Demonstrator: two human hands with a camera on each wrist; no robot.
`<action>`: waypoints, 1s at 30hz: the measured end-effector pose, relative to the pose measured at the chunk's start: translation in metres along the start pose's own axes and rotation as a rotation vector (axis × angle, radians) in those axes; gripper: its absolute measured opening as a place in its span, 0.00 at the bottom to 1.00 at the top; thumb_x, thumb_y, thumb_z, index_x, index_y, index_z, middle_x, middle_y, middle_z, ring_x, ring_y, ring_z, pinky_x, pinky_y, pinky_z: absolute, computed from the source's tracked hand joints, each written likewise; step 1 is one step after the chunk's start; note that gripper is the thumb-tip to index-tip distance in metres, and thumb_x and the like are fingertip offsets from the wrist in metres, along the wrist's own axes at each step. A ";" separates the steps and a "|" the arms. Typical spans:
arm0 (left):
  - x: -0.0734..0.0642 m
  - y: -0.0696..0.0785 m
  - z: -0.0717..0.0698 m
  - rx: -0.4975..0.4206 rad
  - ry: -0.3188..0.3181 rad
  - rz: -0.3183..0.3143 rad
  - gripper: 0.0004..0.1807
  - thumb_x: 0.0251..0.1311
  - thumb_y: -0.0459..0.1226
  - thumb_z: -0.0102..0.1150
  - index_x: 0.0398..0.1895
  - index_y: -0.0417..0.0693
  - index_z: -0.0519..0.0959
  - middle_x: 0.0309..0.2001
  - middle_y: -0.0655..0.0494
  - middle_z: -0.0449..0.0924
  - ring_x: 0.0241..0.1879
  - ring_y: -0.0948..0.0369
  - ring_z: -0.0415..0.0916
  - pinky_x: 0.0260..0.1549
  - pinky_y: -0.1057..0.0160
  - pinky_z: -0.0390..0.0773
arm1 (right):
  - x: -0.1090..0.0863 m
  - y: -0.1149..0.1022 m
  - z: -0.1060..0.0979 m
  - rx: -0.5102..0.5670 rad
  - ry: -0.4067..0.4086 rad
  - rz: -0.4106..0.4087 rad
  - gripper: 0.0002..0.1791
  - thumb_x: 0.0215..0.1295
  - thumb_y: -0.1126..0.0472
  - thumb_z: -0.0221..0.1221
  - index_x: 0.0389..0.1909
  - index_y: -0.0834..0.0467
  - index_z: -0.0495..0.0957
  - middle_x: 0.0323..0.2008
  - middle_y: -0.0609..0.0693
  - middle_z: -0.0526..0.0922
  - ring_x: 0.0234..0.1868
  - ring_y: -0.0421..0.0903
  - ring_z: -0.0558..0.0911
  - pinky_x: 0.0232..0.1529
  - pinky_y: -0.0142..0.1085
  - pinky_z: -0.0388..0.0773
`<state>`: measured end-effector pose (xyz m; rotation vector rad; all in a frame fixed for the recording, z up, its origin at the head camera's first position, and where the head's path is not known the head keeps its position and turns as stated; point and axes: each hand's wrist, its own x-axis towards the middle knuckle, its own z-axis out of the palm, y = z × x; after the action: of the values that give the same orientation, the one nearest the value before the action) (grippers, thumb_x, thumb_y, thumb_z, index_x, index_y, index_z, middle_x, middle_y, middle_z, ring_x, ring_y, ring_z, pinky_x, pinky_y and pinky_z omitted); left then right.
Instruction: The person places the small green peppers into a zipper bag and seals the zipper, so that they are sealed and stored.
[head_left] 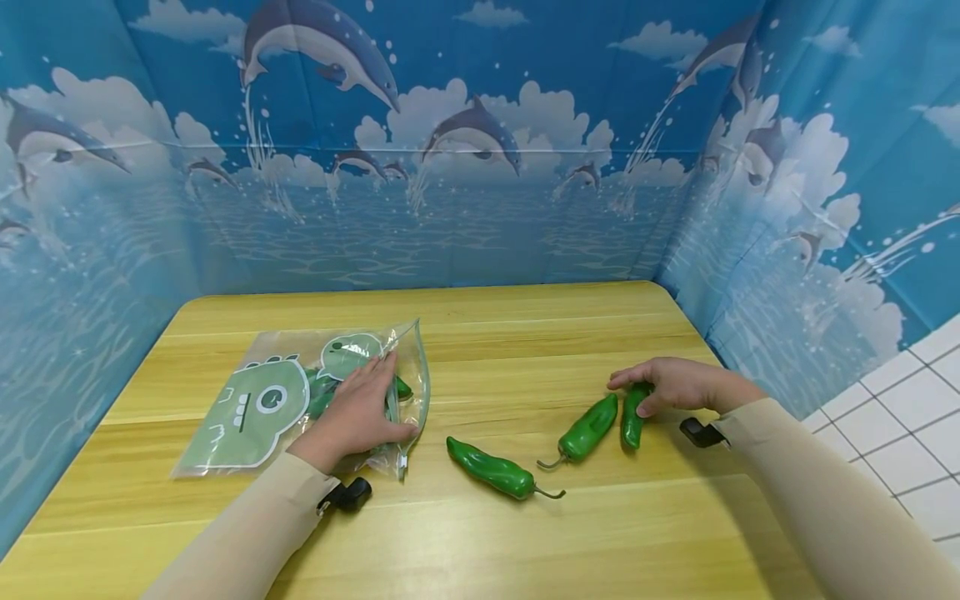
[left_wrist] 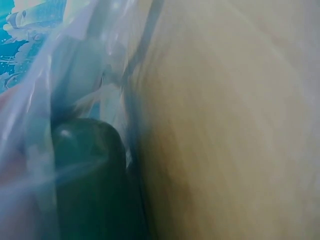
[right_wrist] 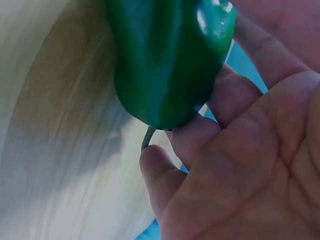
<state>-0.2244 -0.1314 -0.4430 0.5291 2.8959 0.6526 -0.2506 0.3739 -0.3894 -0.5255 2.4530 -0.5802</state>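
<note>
My left hand [head_left: 363, 411] rests on a clear zip bag [head_left: 247, 337] printed with green cartoon figures, near its mouth, with the fingers stretched out. Green peppers show through the plastic; the rounded end of one green pepper [left_wrist: 87, 160] is close up in the left wrist view, blurred by the film. On the right, my right hand [head_left: 678, 386] holds a green pepper [head_left: 632, 427] between thumb and fingers, low at the table. In the right wrist view, the fingers curve along that glossy pepper [right_wrist: 165, 65], and part of its stem shows.
Two more green peppers lie between the hands: one pepper [head_left: 588, 429] right beside the held one, another pepper [head_left: 491, 468] nearer the bag. The wooden table [head_left: 510, 333] ends at a dolphin-print curtain [head_left: 465, 225]. White tiles [head_left: 915, 417] show beyond its right side.
</note>
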 end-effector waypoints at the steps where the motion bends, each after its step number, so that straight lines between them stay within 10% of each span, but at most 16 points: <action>1: 0.000 0.000 0.000 -0.002 0.000 -0.001 0.71 0.54 0.62 0.74 0.87 0.43 0.38 0.86 0.44 0.43 0.86 0.43 0.37 0.83 0.37 0.40 | 0.000 0.001 0.000 -0.004 0.007 -0.001 0.32 0.67 0.59 0.70 0.72 0.57 0.76 0.76 0.63 0.70 0.78 0.73 0.60 0.74 0.68 0.62; 30: 0.000 0.002 0.000 -0.017 0.008 -0.004 0.71 0.54 0.61 0.75 0.87 0.41 0.39 0.86 0.43 0.44 0.86 0.43 0.37 0.82 0.36 0.41 | -0.010 0.020 0.005 -0.025 0.102 0.040 0.27 0.70 0.58 0.68 0.69 0.55 0.80 0.66 0.62 0.81 0.65 0.63 0.78 0.60 0.50 0.77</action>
<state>-0.2235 -0.1298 -0.4420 0.5200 2.8955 0.6792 -0.2446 0.3939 -0.3989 -0.4660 2.5636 -0.5732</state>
